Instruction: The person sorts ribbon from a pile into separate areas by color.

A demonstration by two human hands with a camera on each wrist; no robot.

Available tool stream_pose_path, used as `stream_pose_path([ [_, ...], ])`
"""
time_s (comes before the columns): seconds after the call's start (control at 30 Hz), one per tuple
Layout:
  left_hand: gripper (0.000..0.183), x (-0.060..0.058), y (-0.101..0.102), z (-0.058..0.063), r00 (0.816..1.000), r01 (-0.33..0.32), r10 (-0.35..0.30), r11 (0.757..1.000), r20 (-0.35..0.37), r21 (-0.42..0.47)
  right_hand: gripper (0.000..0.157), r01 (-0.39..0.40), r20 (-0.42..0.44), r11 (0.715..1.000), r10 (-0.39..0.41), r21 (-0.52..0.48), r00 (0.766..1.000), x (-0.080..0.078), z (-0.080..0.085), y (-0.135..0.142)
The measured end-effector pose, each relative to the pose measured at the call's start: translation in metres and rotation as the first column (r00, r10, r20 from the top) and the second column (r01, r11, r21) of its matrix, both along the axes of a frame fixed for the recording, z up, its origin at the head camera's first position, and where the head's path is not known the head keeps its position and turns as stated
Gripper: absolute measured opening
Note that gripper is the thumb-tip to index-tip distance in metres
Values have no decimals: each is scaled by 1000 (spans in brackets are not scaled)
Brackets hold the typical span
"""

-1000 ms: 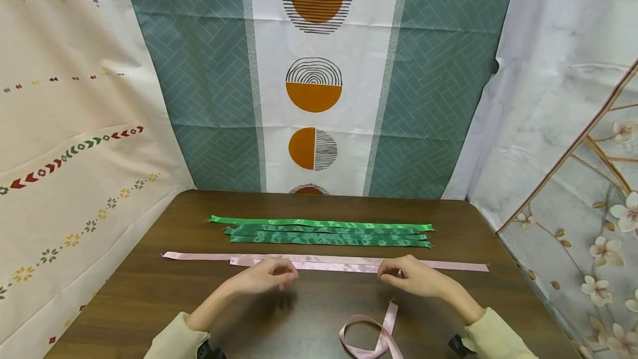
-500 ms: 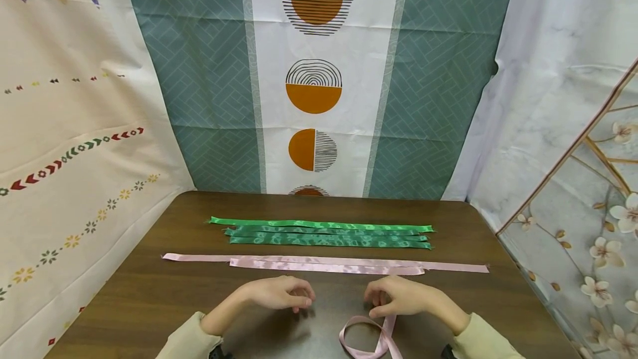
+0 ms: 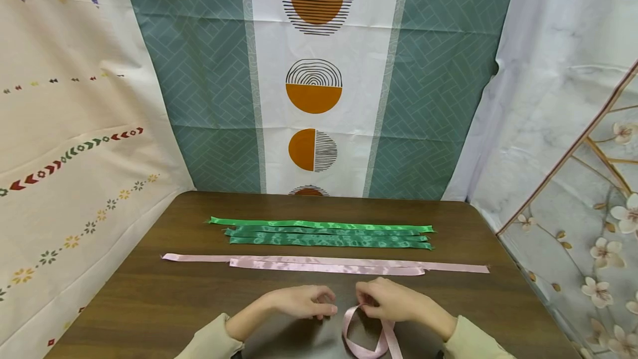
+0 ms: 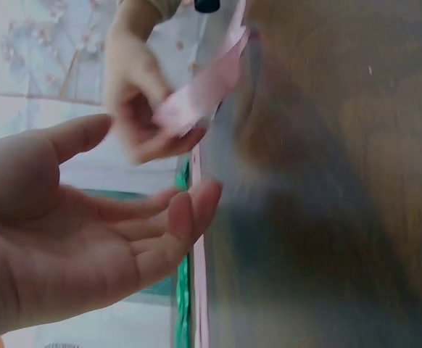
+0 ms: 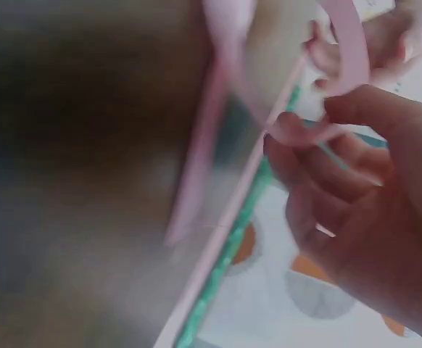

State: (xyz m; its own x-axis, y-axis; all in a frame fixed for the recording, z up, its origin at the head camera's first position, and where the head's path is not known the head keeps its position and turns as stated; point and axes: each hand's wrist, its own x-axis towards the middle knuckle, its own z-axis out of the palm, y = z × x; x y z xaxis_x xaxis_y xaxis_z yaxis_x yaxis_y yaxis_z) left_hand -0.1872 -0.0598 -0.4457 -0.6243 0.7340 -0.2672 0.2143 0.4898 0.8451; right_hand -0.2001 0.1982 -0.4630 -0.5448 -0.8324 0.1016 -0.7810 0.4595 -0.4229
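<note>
Near the front of the table, my right hand [image 3: 394,299] pinches a looped pink satin ribbon [image 3: 390,339] between thumb and fingertips. The right wrist view shows the ribbon [image 5: 354,47] curving up from that pinch, blurred in part. To its left hovers my left hand [image 3: 299,301], fingers relaxed and slightly bent, holding nothing. In the left wrist view its thumb and fingers stand well apart, and the lifted ribbon [image 4: 207,90] hangs from the other hand. Beyond both hands, pink ribbons [image 3: 324,266] lie flat across the table, overlapping lengthwise.
Farther back lie several green ribbons: dark green ones [image 3: 329,241] and a brighter one [image 3: 319,224], roughly parallel to the pink. They rest on a brown wooden table [image 3: 149,303]. Patterned cloths [image 3: 209,71] hang behind it and at both sides.
Both hands have drawn back from the flat pink ribbons and come closer together. My right hand has taken hold of the looped pink ribbon and lifted part of it.
</note>
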Motion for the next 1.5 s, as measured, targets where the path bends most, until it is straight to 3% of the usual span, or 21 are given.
stream_pose_path([
  [0.1, 51, -2, 8, -2, 999, -37, 34, 996, 33, 80, 23, 33, -17, 993, -35, -109, 999, -2, 11, -3],
  [0.2, 51, -6, 11, -4, 998, -22, 12, 985, 60, 173, 26, 37, 21, 975, -33, -217, 999, -3, 23, -7],
  [0.37, 42, -11, 7, -3, 996, 17, -48, 928, 73, 372, 21, 39, 168, 932, 24, -361, 985, -5, 36, -6],
  [0.43, 39, -12, 2, -1, 998, 10, -35, 904, 52, 428, 17, 71, 235, 913, 28, -402, 972, -6, 40, -1],
  [0.53, 36, -14, -12, 3, 1000, -19, 10, 891, 23, 454, 14, 129, 328, 882, 31, -453, 944, -8, 45, 9],
  [0.67, 33, -17, -38, 9, 996, -81, 88, 904, 5, 421, 6, 165, 371, 855, 34, -492, 928, -12, 49, 24],
  [0.8, 29, -22, -65, 13, 985, -147, 170, 918, -30, 368, 7, 202, 392, 853, 4, -482, 920, -17, 51, 40],
  [0.93, 23, -27, -90, 10, 955, -196, 247, 942, -166, 274, 10, 306, 423, 859, -118, -410, 898, -23, 47, 55],
  [1.07, 22, -30, -113, 4, 921, -231, 274, 957, -277, 178, 15, 390, 401, 870, -255, -301, 880, -27, 35, 64],
  [1.23, 19, -35, -134, -7, 897, -294, 317, 948, -309, 120, 11, 406, 339, 895, -329, -188, 881, -32, 15, 67],
  [1.33, 18, -37, -142, -15, 873, -342, 347, 936, -343, 77, 11, 416, 365, 899, -344, -138, 865, -34, 5, 68],
  [1.5, 15, -40, -150, -25, 853, -360, 345, 932, -390, 36, 8, 447, 382, 891, -386, -82, 839, -36, -5, 69],
])
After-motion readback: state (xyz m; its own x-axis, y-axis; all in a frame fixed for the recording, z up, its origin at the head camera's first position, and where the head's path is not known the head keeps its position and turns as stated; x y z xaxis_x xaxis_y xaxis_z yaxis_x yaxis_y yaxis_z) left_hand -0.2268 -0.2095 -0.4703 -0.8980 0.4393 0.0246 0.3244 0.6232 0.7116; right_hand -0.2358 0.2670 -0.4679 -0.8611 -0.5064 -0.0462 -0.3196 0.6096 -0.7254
